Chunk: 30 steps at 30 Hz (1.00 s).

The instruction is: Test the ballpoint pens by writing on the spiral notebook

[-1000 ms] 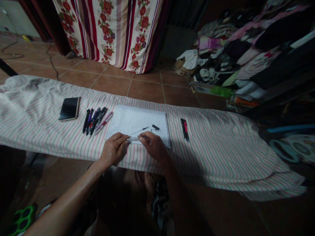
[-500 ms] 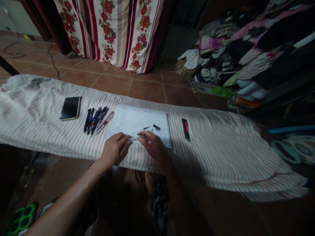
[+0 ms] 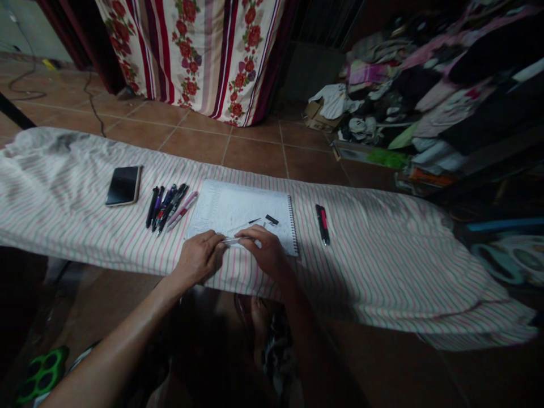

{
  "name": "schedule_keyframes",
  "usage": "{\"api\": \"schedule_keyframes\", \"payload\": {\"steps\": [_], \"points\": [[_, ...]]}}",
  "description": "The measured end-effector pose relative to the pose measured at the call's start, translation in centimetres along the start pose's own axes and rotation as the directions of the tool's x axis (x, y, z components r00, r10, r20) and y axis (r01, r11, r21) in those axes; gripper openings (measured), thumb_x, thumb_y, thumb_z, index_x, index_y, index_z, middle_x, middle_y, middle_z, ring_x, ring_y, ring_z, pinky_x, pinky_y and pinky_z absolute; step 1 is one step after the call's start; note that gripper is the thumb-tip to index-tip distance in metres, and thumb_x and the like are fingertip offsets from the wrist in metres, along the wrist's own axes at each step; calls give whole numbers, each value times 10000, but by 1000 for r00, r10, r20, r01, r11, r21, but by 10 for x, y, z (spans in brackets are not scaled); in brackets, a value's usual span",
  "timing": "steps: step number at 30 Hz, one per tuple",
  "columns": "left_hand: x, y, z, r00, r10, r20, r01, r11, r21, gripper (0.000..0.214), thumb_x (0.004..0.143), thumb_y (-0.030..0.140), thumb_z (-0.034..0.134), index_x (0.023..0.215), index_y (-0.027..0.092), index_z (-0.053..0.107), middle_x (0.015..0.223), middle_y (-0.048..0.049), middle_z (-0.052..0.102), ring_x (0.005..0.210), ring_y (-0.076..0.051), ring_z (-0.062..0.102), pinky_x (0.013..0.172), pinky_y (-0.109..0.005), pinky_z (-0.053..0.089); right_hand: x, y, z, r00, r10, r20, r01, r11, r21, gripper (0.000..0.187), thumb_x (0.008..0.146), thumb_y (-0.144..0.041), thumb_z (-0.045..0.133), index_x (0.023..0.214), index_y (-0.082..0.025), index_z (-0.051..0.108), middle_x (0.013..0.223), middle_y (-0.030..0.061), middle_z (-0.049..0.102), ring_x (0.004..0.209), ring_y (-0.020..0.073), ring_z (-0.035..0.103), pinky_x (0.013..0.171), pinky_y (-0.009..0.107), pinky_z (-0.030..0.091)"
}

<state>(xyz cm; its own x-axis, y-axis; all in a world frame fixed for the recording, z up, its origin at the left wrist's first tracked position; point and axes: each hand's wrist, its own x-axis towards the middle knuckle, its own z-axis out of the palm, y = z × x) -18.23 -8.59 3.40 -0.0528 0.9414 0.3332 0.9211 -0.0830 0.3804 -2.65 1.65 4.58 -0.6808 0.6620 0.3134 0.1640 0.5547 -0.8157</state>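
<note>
Between my two hands is a thin, clear pen barrel [image 3: 232,240], held level over the near edge of a spiral notebook [image 3: 238,198]. My left hand [image 3: 200,254] pinches its left end, and the fingers of my right hand [image 3: 264,248] close on its right end. Beyond my right hand, a short black piece [image 3: 271,219] and a slim dark pen part [image 3: 254,220] lie on the written page. Small pale bits beside them are too fine to make out. My fingers hide both ends of the barrel.
Left of the notebook lies a bunch of several pens [image 3: 170,207], with a phone [image 3: 123,185] farther left. Two pens, one black and one black and red [image 3: 322,225], lie to the right. A striped cloth [image 3: 382,255] covers the narrow table.
Both hands keep their grip on the barrel, and my right fingers have shifted slightly. The whole view has moved a little; the things on the table stay in place.
</note>
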Motion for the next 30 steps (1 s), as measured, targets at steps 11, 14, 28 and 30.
{"api": "schedule_keyframes", "payload": {"steps": [11,14,28,30], "points": [[1,-2,-1,1000,27,11,-27,999,-33,329,907,315,330,955,144,607,760,-55,586,710,-160,573,646,-260,452,-1,2,-1,1000,-23,18,22,998,54,154,747,-84,566,812,-191,657,813,28,629,812,156,574,753,289,448],[1,-2,-1,1000,17,17,-16,999,-47,324,906,310,337,958,142,609,767,-58,588,724,-162,573,659,-265,457,-1,2,-1,1000,-24,7,23,999,38,139,748,-86,572,802,-180,659,803,31,632,800,153,575,732,278,447],[1,-2,-1,997,62,-45,-65,995,-75,314,900,294,376,968,127,634,805,-76,605,756,-168,572,692,-277,468,-3,1,3,992,116,49,-92,931,-354,344,865,-318,440,574,-185,567,592,8,593,600,123,532,597,247,344],[1,-2,-1,998,63,-31,-65,994,-88,306,899,296,383,968,135,634,815,-73,607,765,-164,571,700,-272,467,-4,0,3,977,200,73,-170,940,-296,412,883,-372,392,561,-189,573,571,4,610,584,124,561,600,245,352]]}}
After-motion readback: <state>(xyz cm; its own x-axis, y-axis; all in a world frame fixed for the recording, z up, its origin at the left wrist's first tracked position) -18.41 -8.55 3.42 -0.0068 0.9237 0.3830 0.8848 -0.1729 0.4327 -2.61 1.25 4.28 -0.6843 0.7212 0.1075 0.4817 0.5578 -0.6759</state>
